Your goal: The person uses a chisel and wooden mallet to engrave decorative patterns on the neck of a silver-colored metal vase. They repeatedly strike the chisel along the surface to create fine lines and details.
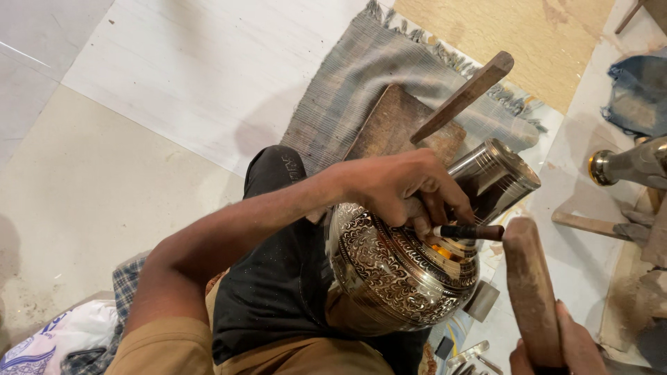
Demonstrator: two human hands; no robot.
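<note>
The left hand [399, 186] is reaching in from seven o'clock, its forearm stretching across the lap, wrist bent and fingers curling down tightly around a short dark metal chisel [467, 232]. The chisel is lying nearly level, its tip pressing on the shoulder of a round silver-coloured metal vase [396, 267] engraved with scrolling patterns, its struck end pointing to three o'clock. The vase is lying on its side on the person's lap near the middle of the view, its plain polished neck [495, 175] pointing toward one o'clock. The right hand [556, 351] is rising from five o'clock, only partly in view, closing around the handle of a worn brown wooden mallet [531, 288], whose head is standing just to the right of the chisel's end, close but apart. Beyond the vase, at twelve o'clock, a brown wooden board [392, 125] and a long wooden stick [464, 94] are resting on a grey fringed woven mat [354, 90] spread on the pale floor [104, 180].
</note>
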